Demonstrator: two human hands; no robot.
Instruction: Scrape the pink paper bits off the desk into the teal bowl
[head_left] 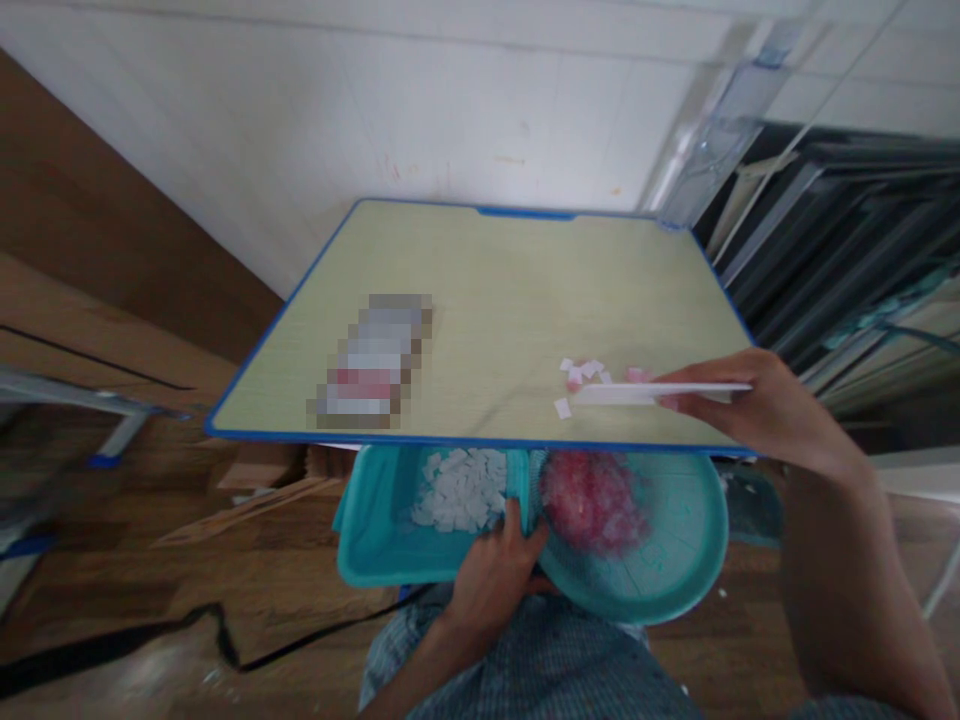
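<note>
My right hand (757,405) pinches a thin white strip (622,394), held edge-on just above the right part of the pale yellow board (487,300). Small white and pink pieces (589,371) lie beside the strip's far edge and left end. Below the board, my left hand (499,555) is closed over the meeting rims of two turquoise containers, a rectangular tray (375,555) and a round basket (709,560). White flat chips (465,490) are heaped in the tray. In the basket sits a blurred pink-red mass (592,500), whose kind I cannot make out.
A pixelated phone-shaped object (371,360) lies on the board's left side. Behind the board stands a white wall (450,110), with a clear plastic bottle (712,140) at the back right corner. Dark stacked panels (862,220) lean at right. A black strap (225,640) crosses the lower left.
</note>
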